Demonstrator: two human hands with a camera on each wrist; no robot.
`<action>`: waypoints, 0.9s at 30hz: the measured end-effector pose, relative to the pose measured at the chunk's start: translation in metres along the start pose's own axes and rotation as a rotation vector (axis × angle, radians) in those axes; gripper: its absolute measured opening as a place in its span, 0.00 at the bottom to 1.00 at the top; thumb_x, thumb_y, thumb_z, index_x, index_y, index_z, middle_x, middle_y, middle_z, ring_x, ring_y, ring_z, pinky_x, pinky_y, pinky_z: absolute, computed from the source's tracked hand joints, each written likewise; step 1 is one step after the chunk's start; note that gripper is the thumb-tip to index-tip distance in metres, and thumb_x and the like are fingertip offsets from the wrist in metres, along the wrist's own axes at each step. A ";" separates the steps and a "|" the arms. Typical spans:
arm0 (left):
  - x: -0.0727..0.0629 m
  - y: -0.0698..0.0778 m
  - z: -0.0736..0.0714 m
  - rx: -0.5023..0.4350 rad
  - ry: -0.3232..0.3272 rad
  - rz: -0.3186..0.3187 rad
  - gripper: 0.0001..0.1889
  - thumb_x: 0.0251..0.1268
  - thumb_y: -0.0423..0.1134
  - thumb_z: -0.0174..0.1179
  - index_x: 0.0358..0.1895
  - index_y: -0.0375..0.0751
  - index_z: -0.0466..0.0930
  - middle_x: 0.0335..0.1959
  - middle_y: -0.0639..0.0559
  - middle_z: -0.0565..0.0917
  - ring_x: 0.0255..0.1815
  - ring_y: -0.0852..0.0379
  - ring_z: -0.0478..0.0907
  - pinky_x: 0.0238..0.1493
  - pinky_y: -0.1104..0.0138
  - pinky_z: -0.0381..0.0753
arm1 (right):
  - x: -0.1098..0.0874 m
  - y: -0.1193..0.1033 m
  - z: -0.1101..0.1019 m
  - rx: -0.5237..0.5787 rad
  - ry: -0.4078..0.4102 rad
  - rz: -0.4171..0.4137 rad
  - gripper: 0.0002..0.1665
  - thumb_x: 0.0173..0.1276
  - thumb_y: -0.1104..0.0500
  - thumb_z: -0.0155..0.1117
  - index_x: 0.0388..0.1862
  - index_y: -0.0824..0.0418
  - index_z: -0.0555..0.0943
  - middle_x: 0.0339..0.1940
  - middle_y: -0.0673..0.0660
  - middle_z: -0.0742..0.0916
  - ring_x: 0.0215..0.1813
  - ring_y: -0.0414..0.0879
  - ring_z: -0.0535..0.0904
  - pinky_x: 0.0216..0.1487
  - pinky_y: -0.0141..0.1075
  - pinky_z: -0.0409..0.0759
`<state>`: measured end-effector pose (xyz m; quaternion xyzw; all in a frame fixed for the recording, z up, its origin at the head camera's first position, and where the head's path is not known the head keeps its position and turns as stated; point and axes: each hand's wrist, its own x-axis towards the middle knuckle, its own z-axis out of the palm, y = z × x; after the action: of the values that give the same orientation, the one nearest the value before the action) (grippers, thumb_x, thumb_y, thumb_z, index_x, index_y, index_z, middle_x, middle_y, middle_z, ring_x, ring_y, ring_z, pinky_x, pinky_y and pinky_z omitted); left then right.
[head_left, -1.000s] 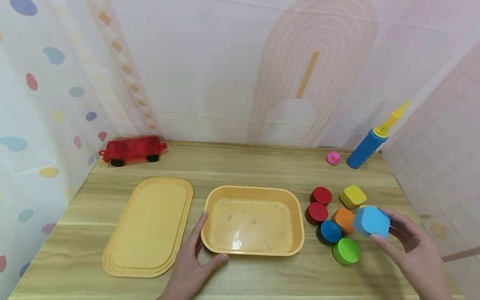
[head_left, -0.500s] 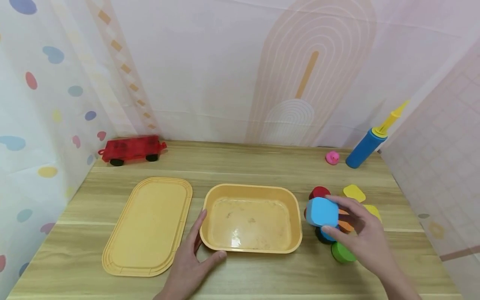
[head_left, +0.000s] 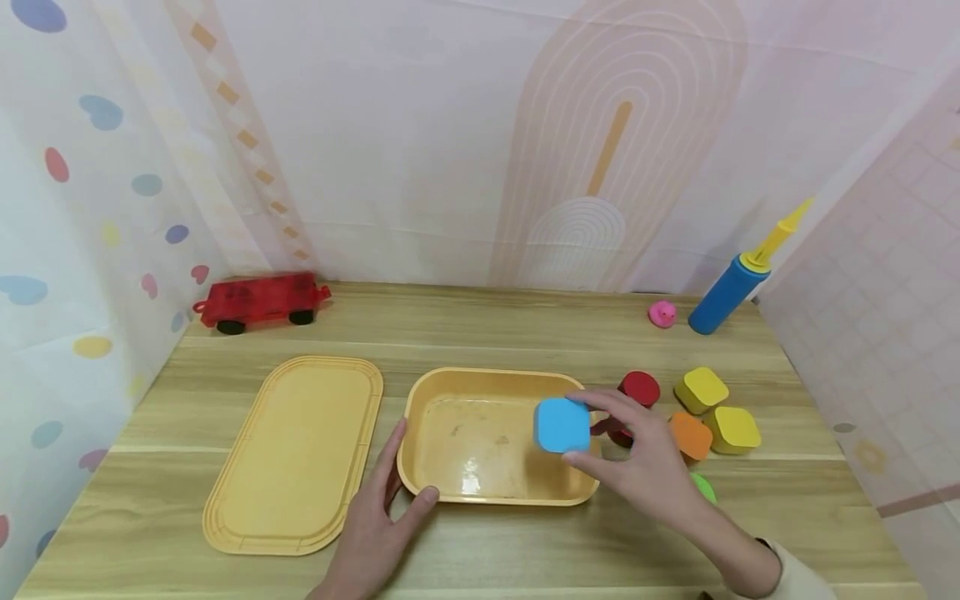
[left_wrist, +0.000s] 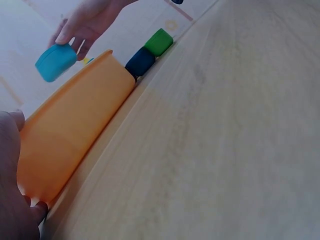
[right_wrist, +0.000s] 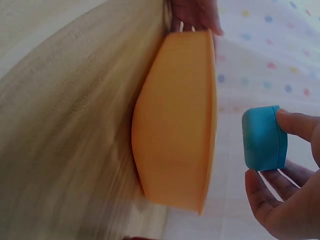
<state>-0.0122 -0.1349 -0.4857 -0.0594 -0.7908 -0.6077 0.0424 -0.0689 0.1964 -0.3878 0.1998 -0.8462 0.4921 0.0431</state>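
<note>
My right hand pinches a small light-blue lidded tub between thumb and fingers. The tub is held above the right part of a yellow-orange plastic box. In the right wrist view, the tub is apart from the box's rim. My left hand grips the box at its front left corner, thumb on the front rim and fingers along the left side. No objects show inside the box, though the tub and right hand cover part of it.
Right of the box stand red, yellow, orange and green tubs, plus a dark blue one. A flat yellow lid lies left. Behind are a red toy wagon, pink duck and blue pump.
My right hand has carried the light-blue tub leftward from over the other tubs to over the box. The left hand stays at the box's corner.
</note>
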 end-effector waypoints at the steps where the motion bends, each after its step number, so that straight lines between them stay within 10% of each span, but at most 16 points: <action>1: 0.000 0.000 0.000 -0.001 0.002 -0.004 0.49 0.80 0.35 0.70 0.93 0.57 0.50 0.90 0.37 0.58 0.85 0.40 0.63 0.77 0.80 0.63 | 0.002 -0.001 0.002 0.018 -0.011 0.003 0.35 0.63 0.64 0.88 0.69 0.56 0.87 0.65 0.55 0.89 0.57 0.47 0.87 0.52 0.44 0.95; 27: 0.002 0.000 0.000 0.002 0.014 -0.007 0.47 0.81 0.36 0.68 0.93 0.56 0.51 0.90 0.39 0.59 0.84 0.41 0.63 0.77 0.80 0.63 | 0.041 -0.007 0.054 0.198 -0.076 0.089 0.38 0.60 0.67 0.89 0.70 0.66 0.85 0.63 0.60 0.90 0.61 0.57 0.87 0.63 0.46 0.92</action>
<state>-0.0137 -0.1346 -0.4853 -0.0522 -0.7913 -0.6074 0.0455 -0.0974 0.1354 -0.3980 0.1838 -0.8026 0.5666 -0.0311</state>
